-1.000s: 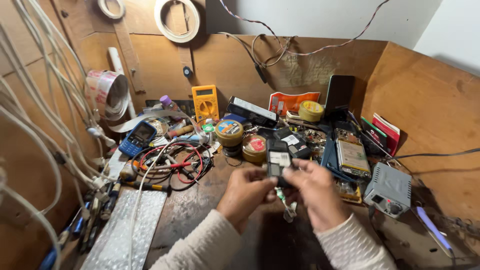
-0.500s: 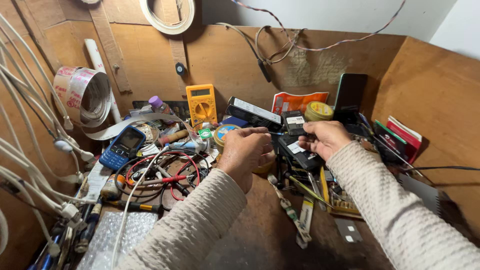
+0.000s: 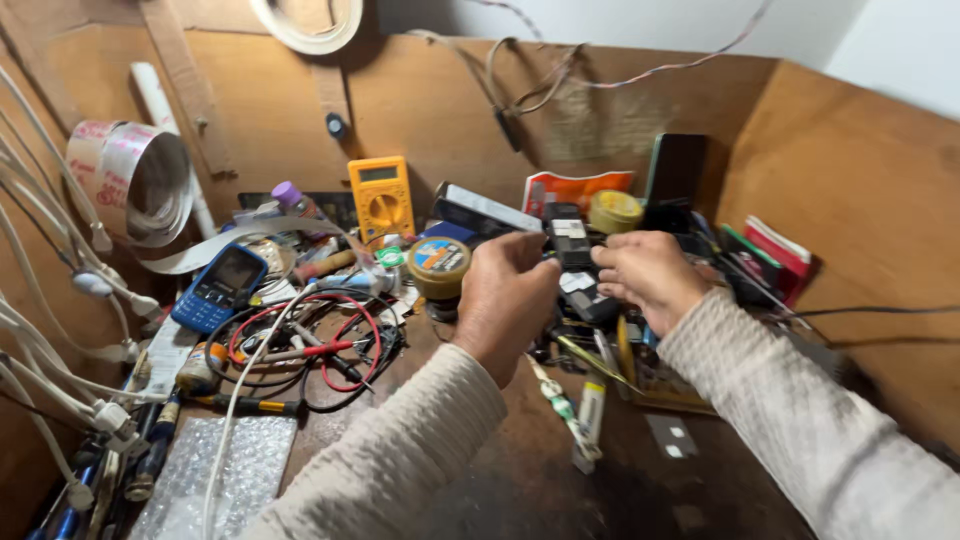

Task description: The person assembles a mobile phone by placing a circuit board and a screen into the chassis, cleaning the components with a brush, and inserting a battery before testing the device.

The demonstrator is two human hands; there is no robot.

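Note:
My left hand (image 3: 505,300) and my right hand (image 3: 648,272) are stretched out over a cluttered wooden workbench (image 3: 520,470). Between their fingertips is a small black phone-like device (image 3: 568,234) with a white label on its back. The left fingers pinch its left edge and the right fingers touch its right edge. It is held above a pile of other small black parts (image 3: 590,300). A round tin with an orange and blue lid (image 3: 440,264) sits just left of my left hand.
A yellow multimeter (image 3: 381,197) leans on the back wall. A blue keypad phone (image 3: 218,287), red and black probe leads (image 3: 320,345), a tape roll (image 3: 135,180), bubble wrap (image 3: 235,470) and white cables (image 3: 60,330) fill the left. A black phone (image 3: 676,180) and yellow tape (image 3: 613,210) stand behind.
Both hands have reached away from me toward the back of the bench, taking the small black device with them. The view has shifted forward and down.

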